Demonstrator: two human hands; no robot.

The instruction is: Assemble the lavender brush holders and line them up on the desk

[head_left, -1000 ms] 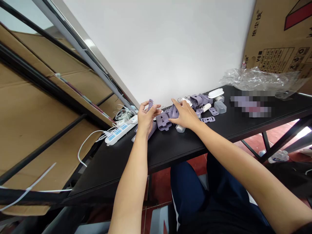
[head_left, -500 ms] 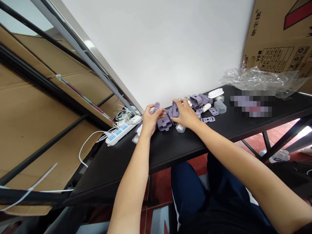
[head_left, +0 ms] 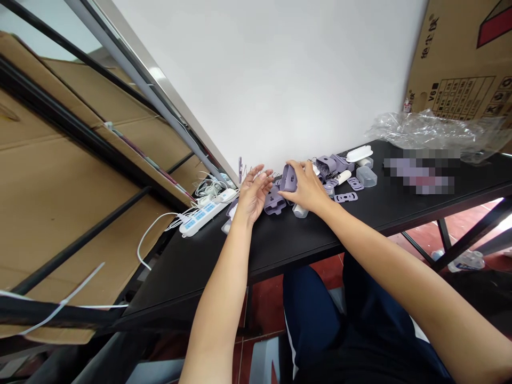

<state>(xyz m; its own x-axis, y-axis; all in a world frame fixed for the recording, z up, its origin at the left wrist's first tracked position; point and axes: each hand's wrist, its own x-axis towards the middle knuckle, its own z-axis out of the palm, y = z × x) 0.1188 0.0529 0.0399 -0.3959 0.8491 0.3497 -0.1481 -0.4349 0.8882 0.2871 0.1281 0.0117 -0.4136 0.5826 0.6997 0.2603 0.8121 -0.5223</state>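
Note:
My right hand (head_left: 308, 186) grips a purple plastic housing (head_left: 288, 180) between thumb and fingers. From the housing a thin coil spring (head_left: 248, 170) stretches left, passing behind my left hand (head_left: 255, 193). At the spring's far end a small flat purple plate (head_left: 240, 169) stands on edge in the air. My left hand is open beside the spring, fingers apart and loosely curled. Below and between my hands a second purple housing (head_left: 274, 204) lies on the black table (head_left: 280, 242). A clear cup with a white part (head_left: 300, 211) sits under my right hand.
Purple slotted plates (head_left: 346, 197), a white roller (head_left: 343, 177), a clear cup (head_left: 366, 176) and a white oval lid (head_left: 359, 153) lie to the right. A power strip (head_left: 206, 214) with cables is at left. Clear plastic wrap (head_left: 436, 128) lies before a carton (head_left: 460, 64).
My left hand has let go of the small purple plate and its fingers have spread. The plate now sticks out left on the stretched spring. My right hand still holds the housing.

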